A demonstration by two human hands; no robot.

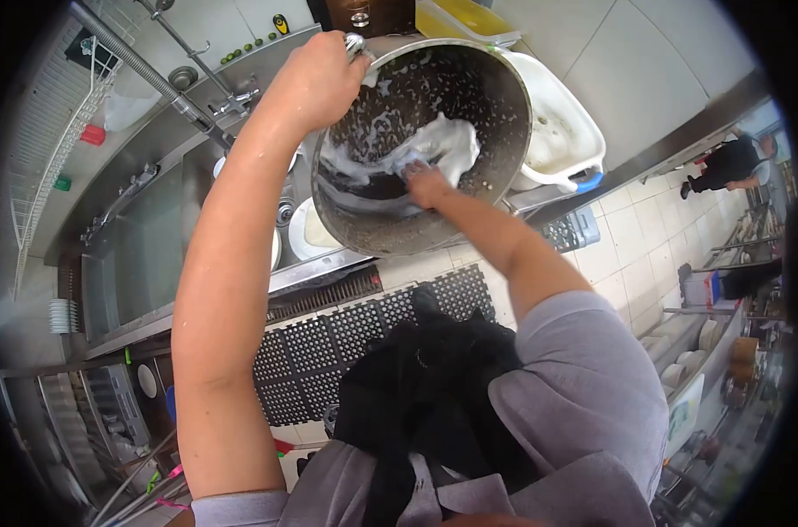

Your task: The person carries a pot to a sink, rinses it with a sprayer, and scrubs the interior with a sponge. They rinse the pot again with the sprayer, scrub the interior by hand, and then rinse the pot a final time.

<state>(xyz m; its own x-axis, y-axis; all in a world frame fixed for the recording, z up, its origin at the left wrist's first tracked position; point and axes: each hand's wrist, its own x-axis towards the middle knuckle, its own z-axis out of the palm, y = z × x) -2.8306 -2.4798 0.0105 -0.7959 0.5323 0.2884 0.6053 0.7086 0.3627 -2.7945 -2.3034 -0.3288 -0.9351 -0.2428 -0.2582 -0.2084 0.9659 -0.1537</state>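
Overhead head-camera view, both of my hands at a large metal pot [504, 83]. The pot lies tilted at the steel desk [294, 276], its mouth turned towards me; this attitude, I judge, opens the inner wall and base to both sight and reach. The left grip [320, 83] is closed at the upper left of the rim, on a metal piece [355, 46] that I take for the pot's handle; held so, it probably steadies the tilted vessel against pressure from within. The right grip [427, 184] is inside the mouth, with its fingers in white foam [456, 145]. The foam hides the fingertips, and I cannot tell whether they enclose a cloth or pad, or lie open. Foam streaks and pale specks mark the dark interior.

To the right, just beside the pot, stands a white tub [583, 114] with suds inside, within easy reach of the right arm. Beyond the pot is a yellow container [469, 22]. White dishes [313, 230] lie partly hidden at its lower left. Farther left are a tap [232, 104] and a sink basin [144, 246] holding water. A perforated mat [298, 351] covers part of the floor. At far right, well apart, stands another person [737, 162].
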